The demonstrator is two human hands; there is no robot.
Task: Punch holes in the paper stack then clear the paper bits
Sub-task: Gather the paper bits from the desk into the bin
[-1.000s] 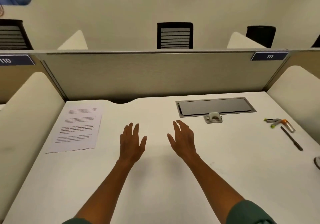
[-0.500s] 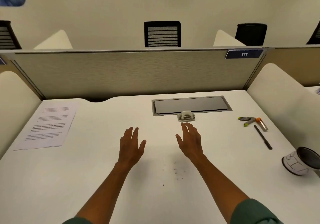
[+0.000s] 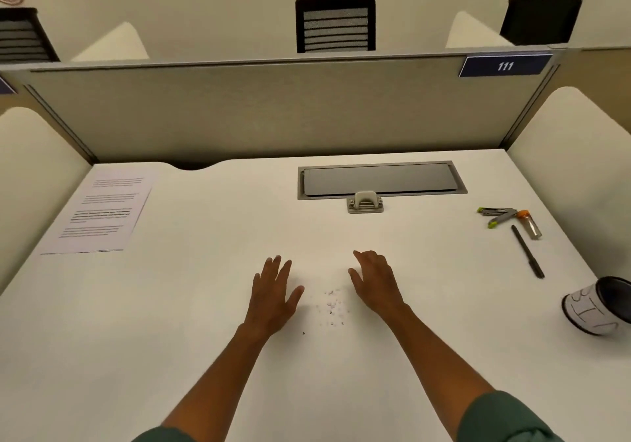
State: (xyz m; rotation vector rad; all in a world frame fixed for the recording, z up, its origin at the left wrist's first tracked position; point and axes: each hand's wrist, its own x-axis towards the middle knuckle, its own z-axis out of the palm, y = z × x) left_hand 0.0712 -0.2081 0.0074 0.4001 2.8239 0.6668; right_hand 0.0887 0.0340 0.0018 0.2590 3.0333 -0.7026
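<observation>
Paper bits point(image 3: 331, 308) lie scattered mid-tabletop point(image 3: 205, 305) between our left hand point(image 3: 273, 291) and right hand point(image 3: 374, 281), both spread flat and empty. We judge clearing is in hand; next we must sweep them together.

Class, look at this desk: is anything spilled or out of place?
Yes. Small paper bits lie scattered on the desk between the left hand and right hand, uncleared.

Paper stack point(image 3: 99, 214) far left; paper bits point(image 3: 331, 306) scattered mid-desk.
</observation>
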